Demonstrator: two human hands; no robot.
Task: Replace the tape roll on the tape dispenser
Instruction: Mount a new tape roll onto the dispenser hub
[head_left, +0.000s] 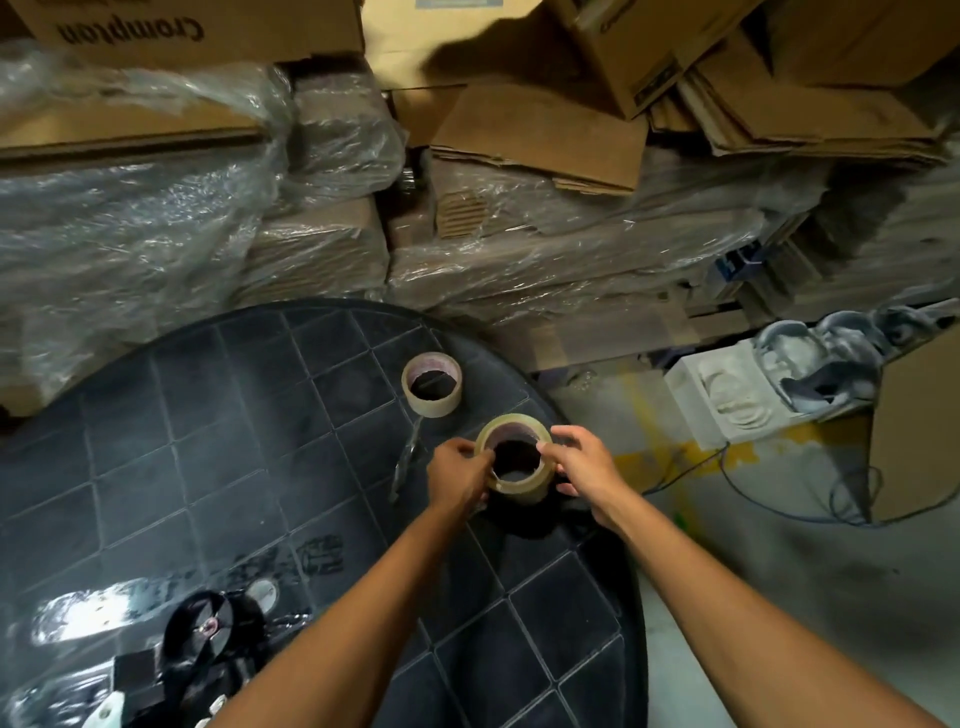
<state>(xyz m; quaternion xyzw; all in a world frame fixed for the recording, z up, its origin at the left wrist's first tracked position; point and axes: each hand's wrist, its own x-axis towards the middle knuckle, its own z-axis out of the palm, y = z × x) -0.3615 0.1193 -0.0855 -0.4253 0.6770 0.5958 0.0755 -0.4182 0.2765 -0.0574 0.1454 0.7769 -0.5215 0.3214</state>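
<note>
Down at the near-left edge of the dark round table (208, 415) lies the black tape dispenser (200, 631), its spindle bare as far as I can tell. Farther out, both hands hold the fresh tape roll (514, 457) up off the tabletop: left hand (460, 475) pinching its rim, right hand (582, 467) gripping the other side, fingers apparently picking for the loose end. Best to free that end first and check the sticky side's direction before seating it. Beyond sits the spent tape core (432, 384), then wrapped cartons (519, 249).
</note>
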